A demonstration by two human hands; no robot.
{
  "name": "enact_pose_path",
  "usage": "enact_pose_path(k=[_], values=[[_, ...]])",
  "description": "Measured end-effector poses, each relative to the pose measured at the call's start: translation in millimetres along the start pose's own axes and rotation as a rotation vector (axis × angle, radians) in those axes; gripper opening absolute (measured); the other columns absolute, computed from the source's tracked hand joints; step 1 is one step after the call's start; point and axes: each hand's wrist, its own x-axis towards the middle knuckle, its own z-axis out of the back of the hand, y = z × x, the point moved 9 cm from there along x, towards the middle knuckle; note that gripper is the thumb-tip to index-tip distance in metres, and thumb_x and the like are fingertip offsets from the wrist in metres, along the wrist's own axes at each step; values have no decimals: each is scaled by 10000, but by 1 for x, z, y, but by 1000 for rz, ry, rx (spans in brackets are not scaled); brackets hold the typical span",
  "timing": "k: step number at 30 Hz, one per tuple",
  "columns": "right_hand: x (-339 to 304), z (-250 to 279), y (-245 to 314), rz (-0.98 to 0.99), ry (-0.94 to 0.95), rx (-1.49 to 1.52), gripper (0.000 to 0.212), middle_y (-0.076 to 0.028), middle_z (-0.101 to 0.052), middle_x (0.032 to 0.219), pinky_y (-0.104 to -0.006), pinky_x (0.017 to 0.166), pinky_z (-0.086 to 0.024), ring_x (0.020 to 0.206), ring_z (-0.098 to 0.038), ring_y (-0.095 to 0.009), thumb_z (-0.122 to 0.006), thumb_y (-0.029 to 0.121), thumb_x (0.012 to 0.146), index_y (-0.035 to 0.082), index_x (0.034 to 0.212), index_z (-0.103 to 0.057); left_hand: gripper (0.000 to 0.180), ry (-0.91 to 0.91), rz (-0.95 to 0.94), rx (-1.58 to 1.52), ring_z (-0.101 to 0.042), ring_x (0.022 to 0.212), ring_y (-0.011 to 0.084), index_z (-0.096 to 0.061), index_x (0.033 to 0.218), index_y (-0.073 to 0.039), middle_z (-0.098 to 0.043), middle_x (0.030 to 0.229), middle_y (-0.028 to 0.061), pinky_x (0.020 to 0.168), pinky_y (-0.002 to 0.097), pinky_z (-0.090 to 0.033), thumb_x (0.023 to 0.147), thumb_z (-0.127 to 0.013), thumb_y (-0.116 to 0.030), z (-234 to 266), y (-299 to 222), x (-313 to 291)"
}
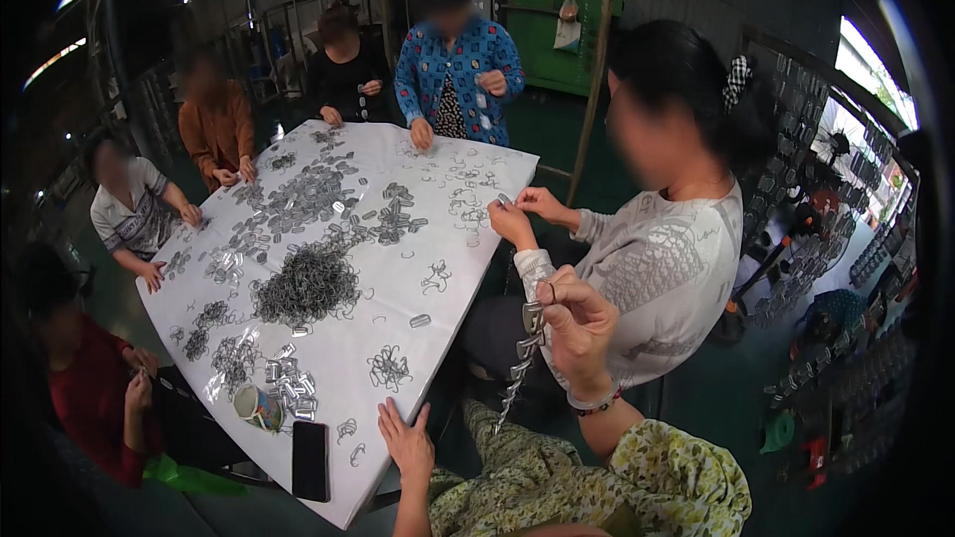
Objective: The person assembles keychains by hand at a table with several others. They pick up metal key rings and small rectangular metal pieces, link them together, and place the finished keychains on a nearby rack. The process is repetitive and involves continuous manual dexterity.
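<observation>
My right hand [583,328] is raised beyond the table's right edge, its fingers pinched on the top of a chain of metal pieces [521,362]. The chain hangs down at a slant in front of my patterned clothing, its small shiny pieces linked one below another. My left hand [408,440] lies at the edge of the white-covered table [398,278], fingers spread and holding nothing. Close to it on the tabletop is a small heap of wire hooks [389,368]. A single oval metal piece [420,321] lies a little farther off.
A large pile of wire hooks [306,281] and scattered metal plates [303,189] cover the table's middle. Near me lie a black phone [310,461] and a patterned cup [257,408]. A co-worker in a light shirt [657,268] sits close on my right; several others surround the table.
</observation>
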Motion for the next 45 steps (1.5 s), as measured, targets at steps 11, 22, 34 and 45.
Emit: enact_pose_path(k=[11, 22, 34, 45], values=[[8, -14, 10, 83, 23, 15, 148, -62, -595, 806, -300, 748, -404, 796, -493, -183, -700, -3, 770, -23, 898, -629, 268, -36, -27, 25, -199, 1344, 454, -688, 996, -118, -225, 1443, 281, 1108, 506, -192, 768, -560, -64, -8, 1, -4], [18, -28, 13, 212, -24, -99, 133, -116, -595, 823, -350, 777, -417, 809, -511, -225, -645, 105, 824, -21, 865, -626, 186, -49, 37, 12, -241, 1338, 447, -693, 954, -91, -269, 1444, 251, 1100, 520, -215, 856, -568, -188, -33, 21, -5], [22, -6, 3, 205, 45, -197, 224, -83, -469, 838, -396, 853, -356, 867, -413, -228, -559, 208, 921, -16, 914, -554, 232, -1, 25, 87, -193, 1366, 410, -670, 975, -66, -202, 1471, 255, 1103, 483, -211, 886, -529, -228, -9, 4, -5], [27, 10, 65, 410, 123, -241, 206, -142, -548, 1050, -353, 923, -401, 964, -525, -224, -496, 124, 954, -57, 1030, -558, 202, -2, 0, 69, -204, 1361, 415, -632, 887, -25, -202, 1467, 271, 1109, 481, -205, 888, -515, -190, -4, 6, -4]])
